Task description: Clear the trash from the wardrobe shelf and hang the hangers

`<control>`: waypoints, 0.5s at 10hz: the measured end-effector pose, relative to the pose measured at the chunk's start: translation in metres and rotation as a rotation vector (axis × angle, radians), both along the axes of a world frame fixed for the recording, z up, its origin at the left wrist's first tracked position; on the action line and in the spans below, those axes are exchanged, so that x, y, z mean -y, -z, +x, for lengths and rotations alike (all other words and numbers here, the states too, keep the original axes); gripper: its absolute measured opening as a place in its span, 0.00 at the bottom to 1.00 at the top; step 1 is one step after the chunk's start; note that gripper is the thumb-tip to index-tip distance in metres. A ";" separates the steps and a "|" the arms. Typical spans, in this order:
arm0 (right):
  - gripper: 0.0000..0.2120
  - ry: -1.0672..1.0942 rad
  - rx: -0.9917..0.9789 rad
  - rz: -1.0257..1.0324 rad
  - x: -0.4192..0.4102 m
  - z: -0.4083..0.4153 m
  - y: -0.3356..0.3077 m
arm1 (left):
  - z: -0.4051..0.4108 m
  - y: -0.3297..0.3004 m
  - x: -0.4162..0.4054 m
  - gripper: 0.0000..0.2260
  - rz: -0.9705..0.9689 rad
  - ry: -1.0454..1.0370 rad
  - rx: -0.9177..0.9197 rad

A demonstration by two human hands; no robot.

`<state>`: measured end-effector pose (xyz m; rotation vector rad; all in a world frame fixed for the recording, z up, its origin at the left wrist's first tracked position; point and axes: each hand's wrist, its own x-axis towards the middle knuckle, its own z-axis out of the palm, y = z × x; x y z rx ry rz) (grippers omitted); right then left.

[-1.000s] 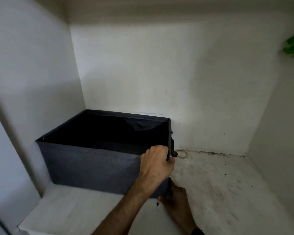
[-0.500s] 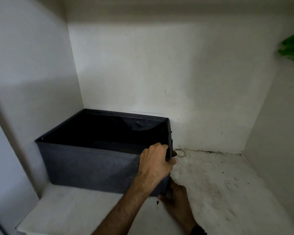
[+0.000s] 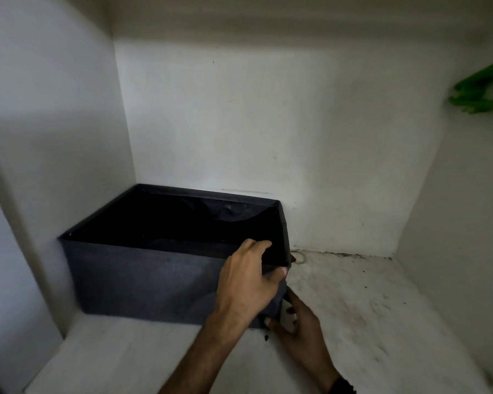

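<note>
A dark grey fabric storage bin [image 3: 143, 277] stands open-topped on the white wardrobe shelf [image 3: 362, 317], against the left wall. Its inside is dark and I cannot make out any contents. My left hand [image 3: 248, 282] grips the rim at the bin's front right corner, fingers over the edge. My right hand [image 3: 299, 325] holds the same corner low down, near the shelf surface. Green hangers [image 3: 481, 92] hang at the upper right edge of view.
The shelf is stained and carries small dark specks [image 3: 365, 271] along the back edge. A thin pale ring [image 3: 300, 255] lies right of the bin by the back wall. White walls close in the left, back and right.
My left hand has slid slightly down and left on the bin's corner. The bin and my right hand have stayed about where they were.
</note>
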<state>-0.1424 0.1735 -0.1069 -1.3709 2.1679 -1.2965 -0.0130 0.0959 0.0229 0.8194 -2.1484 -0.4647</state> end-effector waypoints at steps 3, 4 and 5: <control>0.39 0.121 -0.068 -0.046 -0.038 0.040 -0.043 | 0.046 0.014 -0.018 0.20 0.055 0.054 -0.142; 0.36 0.120 -0.078 -0.137 -0.070 0.058 -0.062 | 0.073 0.021 -0.044 0.19 0.116 0.019 -0.134; 0.34 0.113 -0.039 -0.200 -0.094 0.072 -0.075 | 0.089 0.017 -0.068 0.20 0.178 0.016 -0.165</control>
